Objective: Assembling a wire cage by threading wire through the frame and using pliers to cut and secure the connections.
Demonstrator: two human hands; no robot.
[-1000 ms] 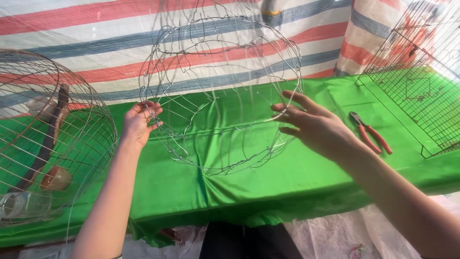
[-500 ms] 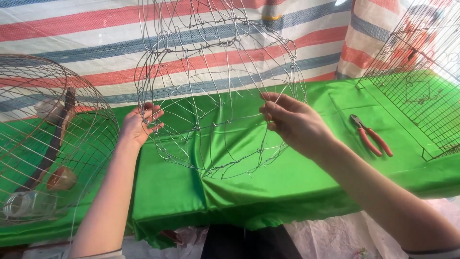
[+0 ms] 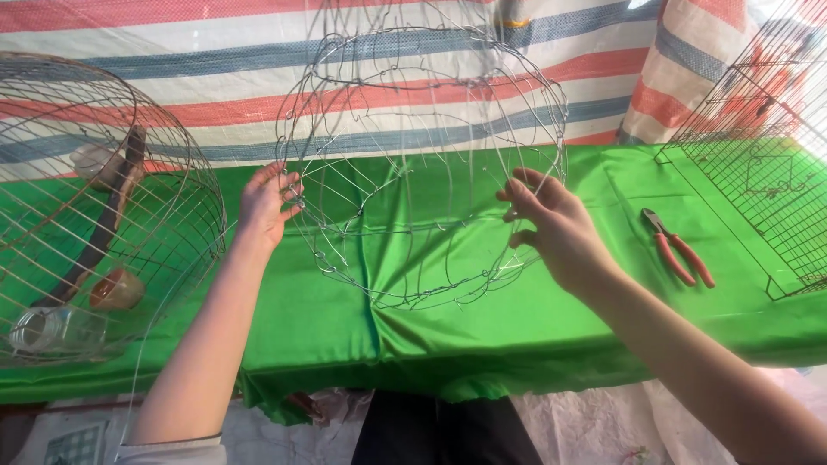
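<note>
Wire frame (image 3: pixel 413 164) now stands higher and more upright than a moment ago, above the green cloth (image 3: pixel 517 319), left hand (image 3: pixel 265 205) and right hand (image 3: pixel 556 226) gripping its sides with curled fingers.

Bench (image 3: pixel 482 331), draped in green cloth.
On it: domed wire cage (image 3: pixel 103 207) at left, red-handled pliers (image 3: pixel 678 250) right of centre, flat wire-mesh cage (image 3: pixel 767 172) at far right.
</note>
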